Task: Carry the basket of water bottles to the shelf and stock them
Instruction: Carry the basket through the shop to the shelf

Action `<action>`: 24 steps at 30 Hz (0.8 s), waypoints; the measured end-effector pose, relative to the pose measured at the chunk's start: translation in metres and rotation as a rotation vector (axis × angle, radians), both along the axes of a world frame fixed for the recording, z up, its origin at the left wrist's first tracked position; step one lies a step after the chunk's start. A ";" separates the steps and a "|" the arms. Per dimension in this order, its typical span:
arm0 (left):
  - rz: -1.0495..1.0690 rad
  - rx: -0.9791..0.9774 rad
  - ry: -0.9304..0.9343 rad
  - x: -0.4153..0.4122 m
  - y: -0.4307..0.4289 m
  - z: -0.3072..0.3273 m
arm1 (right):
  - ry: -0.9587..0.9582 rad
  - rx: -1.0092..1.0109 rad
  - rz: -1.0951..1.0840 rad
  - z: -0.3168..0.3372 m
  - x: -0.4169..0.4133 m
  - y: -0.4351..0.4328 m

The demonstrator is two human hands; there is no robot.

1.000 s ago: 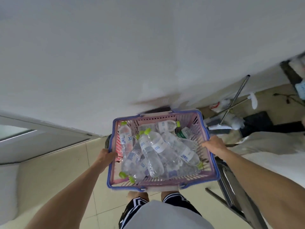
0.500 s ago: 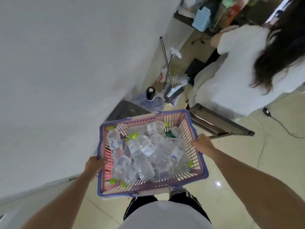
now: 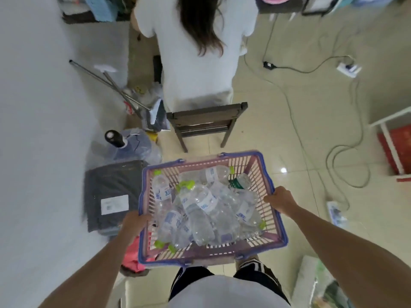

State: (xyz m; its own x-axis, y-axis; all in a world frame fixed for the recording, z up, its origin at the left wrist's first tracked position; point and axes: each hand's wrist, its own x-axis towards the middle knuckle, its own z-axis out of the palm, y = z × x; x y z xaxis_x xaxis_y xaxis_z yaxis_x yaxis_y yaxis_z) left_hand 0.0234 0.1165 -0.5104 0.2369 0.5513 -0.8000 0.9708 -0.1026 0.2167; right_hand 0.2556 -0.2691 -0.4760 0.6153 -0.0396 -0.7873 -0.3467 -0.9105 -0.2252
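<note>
A pink basket with a purple rim (image 3: 270, 174) hangs in front of my waist, above the tiled floor. It is full of several clear water bottles (image 3: 200, 205) with lime-green caps, lying in a heap. My left hand (image 3: 136, 222) grips the basket's left rim. My right hand (image 3: 280, 200) grips its right rim. No shelf for the bottles can be made out with certainty.
A person in a white top (image 3: 195, 54) sits on a dark wooden chair (image 3: 205, 121) straight ahead. A large water jug (image 3: 131, 147) and a grey box (image 3: 111, 194) stand by the white wall at left. Cables (image 3: 311, 134) trail across the floor at right.
My view has swung right, away from the white wall, and the seated person and chair have come to the centre. Both hands keep their hold on the basket rims.
</note>
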 end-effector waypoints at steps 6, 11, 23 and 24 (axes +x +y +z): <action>-0.265 -0.010 -0.009 0.107 -0.075 0.002 | -0.014 -0.090 -0.230 -0.001 0.001 -0.125; -0.415 -0.013 -0.013 0.186 -0.155 0.010 | -0.004 -0.096 -0.359 0.005 0.017 -0.219; -0.662 -0.089 -0.070 0.376 -0.305 0.015 | -0.073 -0.172 -0.622 0.030 0.087 -0.373; -0.681 -0.093 -0.081 0.393 -0.314 0.016 | -0.083 -0.179 -0.636 0.032 0.094 -0.379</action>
